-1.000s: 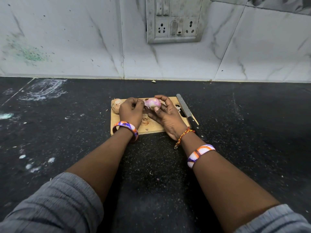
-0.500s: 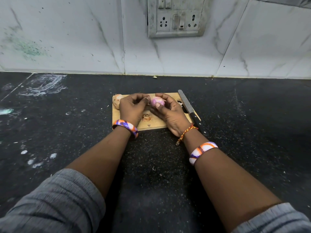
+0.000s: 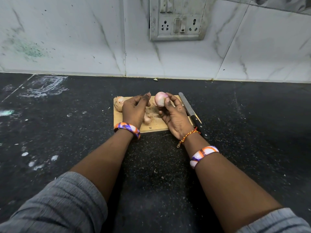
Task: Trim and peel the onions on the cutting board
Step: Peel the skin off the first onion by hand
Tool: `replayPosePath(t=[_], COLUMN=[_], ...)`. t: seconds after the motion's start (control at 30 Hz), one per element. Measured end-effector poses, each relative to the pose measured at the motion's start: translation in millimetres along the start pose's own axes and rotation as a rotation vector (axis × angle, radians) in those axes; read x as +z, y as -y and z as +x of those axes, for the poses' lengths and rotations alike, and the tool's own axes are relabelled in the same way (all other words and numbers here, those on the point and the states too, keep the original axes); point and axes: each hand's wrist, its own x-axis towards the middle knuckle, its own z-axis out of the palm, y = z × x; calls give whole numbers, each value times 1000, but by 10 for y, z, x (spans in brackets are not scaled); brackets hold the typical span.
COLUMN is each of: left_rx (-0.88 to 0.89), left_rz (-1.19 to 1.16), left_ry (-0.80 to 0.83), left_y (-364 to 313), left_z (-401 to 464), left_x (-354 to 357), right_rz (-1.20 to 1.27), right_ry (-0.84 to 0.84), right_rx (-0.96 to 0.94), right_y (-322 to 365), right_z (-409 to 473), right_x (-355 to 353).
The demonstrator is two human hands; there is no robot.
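Observation:
A small wooden cutting board (image 3: 156, 126) lies on the black counter. My right hand (image 3: 175, 115) holds a peeled pink onion (image 3: 159, 101) above the board's far edge. My left hand (image 3: 134, 110) hovers just left of it, fingers pinched together with a thin wisp of skin at the tips. An unpeeled brown onion (image 3: 118, 104) rests at the board's far left corner, partly hidden by my left hand. Onion trimmings (image 3: 148, 119) lie on the board between my hands.
A knife (image 3: 191, 111) lies along the board's right edge, blade toward the wall, black handle toward me. The black speckled counter (image 3: 67, 132) carries white smears and specks on the left. A marble-tiled wall with a switch and socket panel (image 3: 176, 19) stands behind.
My hands have come apart: the left has pulled off the onion to the left, and the right has lifted the onion slightly, now holding it alone.

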Motion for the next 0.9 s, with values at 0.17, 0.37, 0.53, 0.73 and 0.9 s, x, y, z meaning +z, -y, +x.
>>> replayPosePath(t=[0.17,0.37,0.53,0.73,0.9], left_rx=[18,42,111,97,107], left_rz=[-2,16,62,34,58], left_ry=[35,169,175,92,54], left_y=[-33,-22,11,27,46], left_z=[1,-23,-10,-15,21], left_x=[-8,-7,-15,-34,-41], right_rz=[34,60,-6,2,37], right_ry=[66,59,74,97,99], right_rx=[-3,88,70,67,76], right_y=[16,47,45,40,48], right_z=[-20,-24,-37,-28,-38], right_x=[4,13,29,14,-1])
